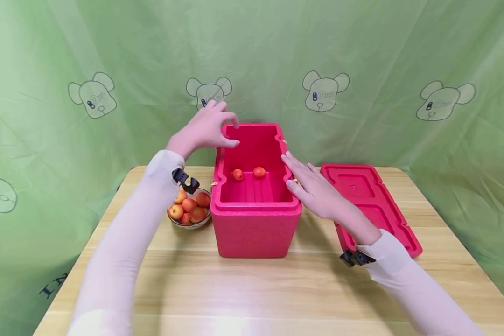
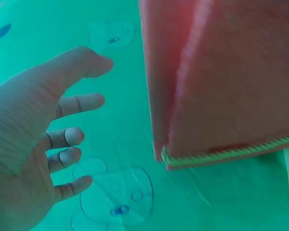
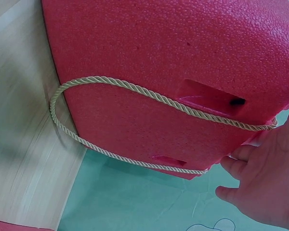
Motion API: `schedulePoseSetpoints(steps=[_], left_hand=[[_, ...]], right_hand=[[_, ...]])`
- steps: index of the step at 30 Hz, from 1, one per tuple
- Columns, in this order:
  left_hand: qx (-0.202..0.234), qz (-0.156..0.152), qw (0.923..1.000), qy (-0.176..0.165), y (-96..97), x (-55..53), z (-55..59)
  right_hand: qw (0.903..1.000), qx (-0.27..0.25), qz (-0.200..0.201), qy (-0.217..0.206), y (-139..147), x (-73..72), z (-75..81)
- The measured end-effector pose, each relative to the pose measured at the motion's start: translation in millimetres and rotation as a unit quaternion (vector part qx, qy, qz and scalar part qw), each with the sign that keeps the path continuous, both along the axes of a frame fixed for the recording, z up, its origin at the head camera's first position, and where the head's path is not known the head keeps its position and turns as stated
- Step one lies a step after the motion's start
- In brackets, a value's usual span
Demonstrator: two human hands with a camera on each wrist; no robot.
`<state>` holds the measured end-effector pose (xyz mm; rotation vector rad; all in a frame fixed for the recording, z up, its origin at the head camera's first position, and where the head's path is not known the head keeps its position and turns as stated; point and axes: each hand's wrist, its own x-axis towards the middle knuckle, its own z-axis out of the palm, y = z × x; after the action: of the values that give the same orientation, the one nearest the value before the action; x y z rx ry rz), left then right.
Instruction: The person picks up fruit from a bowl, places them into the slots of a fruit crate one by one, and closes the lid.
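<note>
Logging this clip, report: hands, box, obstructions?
Left hand empty, raised near red box. Right hand touching its right rim. Two fruits inside. Lid at right, clear of box.

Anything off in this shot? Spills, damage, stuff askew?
Nothing stands out. The red box stands upright with two fruits inside, and the fruit bowl sits upright beside it. The lid is off, lying on the table. No spill or damage visible.

A wooden table (image 1: 185,289) carries a bowl (image 1: 196,226), red box (image 1: 256,233) and lid (image 1: 371,200).
</note>
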<state>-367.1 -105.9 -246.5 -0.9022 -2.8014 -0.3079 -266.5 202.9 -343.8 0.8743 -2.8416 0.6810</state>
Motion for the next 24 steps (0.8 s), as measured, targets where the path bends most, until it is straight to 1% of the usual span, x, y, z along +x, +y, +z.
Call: schedulePoseSetpoints(steps=[4,8,14,17,19,24], left_hand=[[0.037,0.007,0.9993,-0.004,-18.9,4.2,-9.6],[0.074,0.026,0.9969,-0.014,-38.8,9.4,-19.0],[0.097,0.049,0.9939,-0.016,-65.8,16.4,-32.4],[0.099,0.055,0.9933,-0.022,-78.2,17.9,-40.7],[0.093,0.059,0.9935,-0.028,-85.8,18.9,-47.5],[0.056,0.066,0.9953,-0.044,-100.2,21.5,-67.3]], right_hand=[[1.0000,-0.002,-0.007,-0.001,1,0.4,-1.5],[0.9999,-0.004,-0.011,0.000,0,0.0,-2.0],[1.0000,-0.001,-0.008,0.003,-1,-0.2,0.8],[1.0000,-0.002,-0.007,0.002,-1,-0.1,1.3],[1.0000,-0.001,-0.006,0.000,0,-0.3,1.0],[1.0000,0.007,-0.006,0.002,1,0.8,1.8]])
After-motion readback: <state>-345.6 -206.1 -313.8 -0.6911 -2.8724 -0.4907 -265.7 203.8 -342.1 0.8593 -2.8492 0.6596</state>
